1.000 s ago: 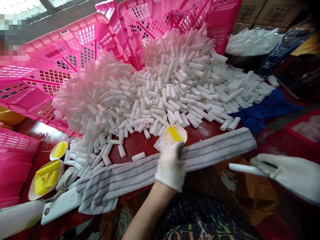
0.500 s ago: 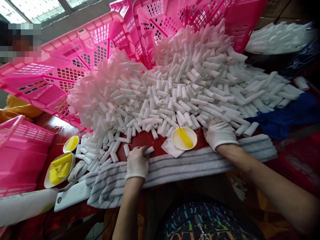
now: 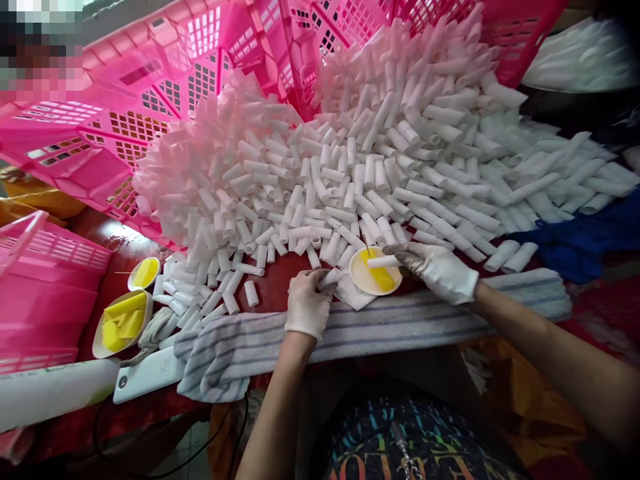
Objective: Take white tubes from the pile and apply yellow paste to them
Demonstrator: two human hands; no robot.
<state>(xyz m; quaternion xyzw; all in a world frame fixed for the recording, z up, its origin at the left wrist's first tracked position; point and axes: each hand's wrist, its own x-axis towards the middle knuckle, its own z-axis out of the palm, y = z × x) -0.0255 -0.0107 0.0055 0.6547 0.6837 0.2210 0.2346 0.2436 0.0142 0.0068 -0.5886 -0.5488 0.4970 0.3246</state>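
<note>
— Hard to make out? Blurred patch top left; crates (image 3: 100, 127) cut off by the edges

— Changed since before? Right hand (image 3: 440, 270) now pinching a tube (image 3: 383, 262) over the dish (image 3: 373, 283) of yellow paste; left hand (image 3: 306, 303) closed on another tube (image 3: 329, 277) beside the dish; white tubes (image 3: 350, 153) piled against the crates

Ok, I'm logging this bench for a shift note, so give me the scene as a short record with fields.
left hand: gloved left hand closed on a white tube
right hand: gloved right hand holds another tube over the small dish
dish: yellow material inside
pile: white tubes heaped behind, spilling from pink crates
front edge: striped towel
far left: two more yellow-filled bowls
</note>
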